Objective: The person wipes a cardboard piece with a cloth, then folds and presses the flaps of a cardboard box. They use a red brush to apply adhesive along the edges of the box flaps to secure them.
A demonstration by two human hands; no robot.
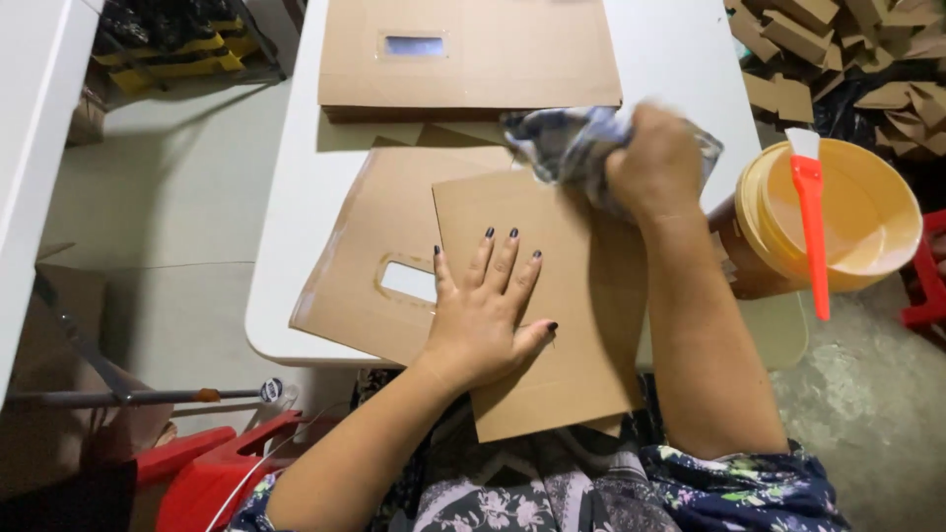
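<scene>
Left hand (488,315): flat, palm down, fingers spread, dark-painted nails, pressing on the brown cardboard panel (552,296). Not gripping, just pinning it. Forearm comes in from the lower left.

Right hand (655,163): fisted around a crumpled blue-grey checked cloth (567,146), knuckles up, pressed onto the panel's far edge. Cloth bulges out to the left of the fist and is slightly motion-blurred. Forearm runs almost straight down toward the body along the panel's right side.

Cardboard panel: plain kraft brown, roughly rectangular, slightly skewed, lies at the table's near edge with its near end hanging over toward the person's lap. It overlaps a second cardboard sheet (370,266) to its left, same colour, with a rounded-rectangle cutout just beside the left hand's little finger.

Table (296,197): white. Toward the far edge, a stack of cardboard blanks (473,59), the top one with a small rectangular window.

Off the table's right edge: a yellow bucket (867,222), with an orange-handled brush (813,227) lying across its rim. Cardboard scraps (838,39) are piled beyond it.
</scene>
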